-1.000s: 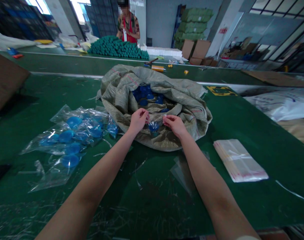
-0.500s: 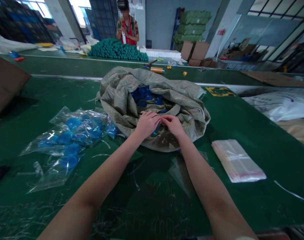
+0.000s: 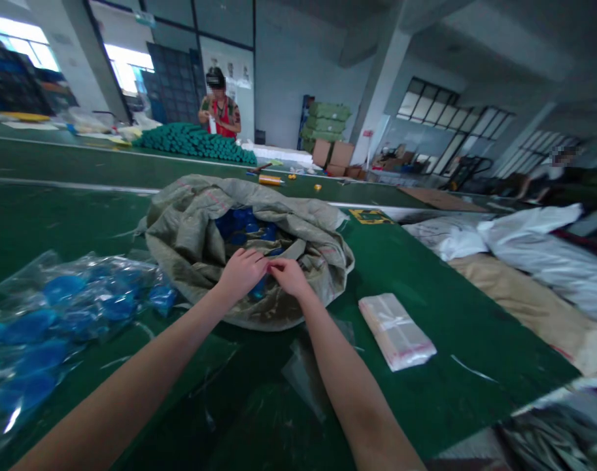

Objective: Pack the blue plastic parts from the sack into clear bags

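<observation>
Two hands are meeting, the left hand [image 3: 242, 275] and right hand [image 3: 289, 276] touching at the fingertips beside a blue plastic piece [image 3: 257, 289] inside the woven sack [image 3: 180, 222]; any grip is hidden. Bagged blue discs [image 3: 77, 307] are lying left of the sack, clear bags [image 3: 396, 330] right of it.

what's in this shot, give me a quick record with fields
left hand: bare left hand, over the woven grey-green plastic sack
right hand: bare right hand, fingers meeting the left's
between hands: small blue plastic piece, grip unclear
in sack: round blue plastic pieces
left of sack: clear plastic bags of blue pieces
right of sack: flat stack of clear plastic bags
surface: green work table
far end: person in red apron
</observation>
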A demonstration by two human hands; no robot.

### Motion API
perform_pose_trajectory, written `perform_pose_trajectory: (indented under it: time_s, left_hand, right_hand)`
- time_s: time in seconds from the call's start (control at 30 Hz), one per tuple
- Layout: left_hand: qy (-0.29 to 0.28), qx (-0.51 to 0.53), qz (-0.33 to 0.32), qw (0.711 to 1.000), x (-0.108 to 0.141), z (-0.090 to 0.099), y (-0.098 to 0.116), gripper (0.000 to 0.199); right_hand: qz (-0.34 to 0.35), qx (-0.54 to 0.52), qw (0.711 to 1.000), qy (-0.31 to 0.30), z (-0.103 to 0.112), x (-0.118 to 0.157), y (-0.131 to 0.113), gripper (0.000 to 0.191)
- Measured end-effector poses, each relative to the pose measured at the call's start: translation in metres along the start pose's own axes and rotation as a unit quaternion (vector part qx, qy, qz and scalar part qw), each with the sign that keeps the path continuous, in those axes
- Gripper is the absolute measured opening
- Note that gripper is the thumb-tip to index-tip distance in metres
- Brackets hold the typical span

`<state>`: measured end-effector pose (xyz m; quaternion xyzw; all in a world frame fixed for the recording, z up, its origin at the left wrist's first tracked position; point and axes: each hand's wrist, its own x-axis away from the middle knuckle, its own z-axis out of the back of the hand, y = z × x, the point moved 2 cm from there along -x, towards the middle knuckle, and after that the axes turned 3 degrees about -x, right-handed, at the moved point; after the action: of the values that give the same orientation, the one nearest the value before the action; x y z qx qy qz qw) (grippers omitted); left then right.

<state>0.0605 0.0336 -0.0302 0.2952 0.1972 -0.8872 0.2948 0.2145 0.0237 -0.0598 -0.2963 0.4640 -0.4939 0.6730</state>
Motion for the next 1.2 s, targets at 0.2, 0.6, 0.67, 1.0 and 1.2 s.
perform_pose_trajectory:
  time_s: [0.2,0.6,0.67,1.0,1.2]
  left_hand:
    - [-0.002,-0.024,-0.017,1.0,-0.003,0.0,-0.002,0.03]
    - [-0.081,0.002,-0.008,0.997,0.003,-0.017,-0.015,0.039]
    - [-0.087,0.001,-0.005,0.996,0.002,-0.015,-0.014,0.038]
    - [-0.094,0.02,0.027,0.995,0.001,-0.012,-0.013,0.026]
    - [-0.084,0.031,0.059,0.994,0.007,-0.008,-0.015,0.025]
  right_hand:
    - [-0.008,0.026,1.0,0.006,0.0,0.0,0.0,0.019]
    - [-0.029,0.032,0.999,-0.006,0.003,-0.001,0.012,0.02]
    - [-0.028,0.038,0.999,-0.004,0.004,0.0,0.009,0.021]
    - [-0.014,0.027,1.0,-0.004,0.004,0.001,0.002,0.02]
    - [-0.029,0.002,0.999,-0.032,0.003,0.004,-0.008,0.017]
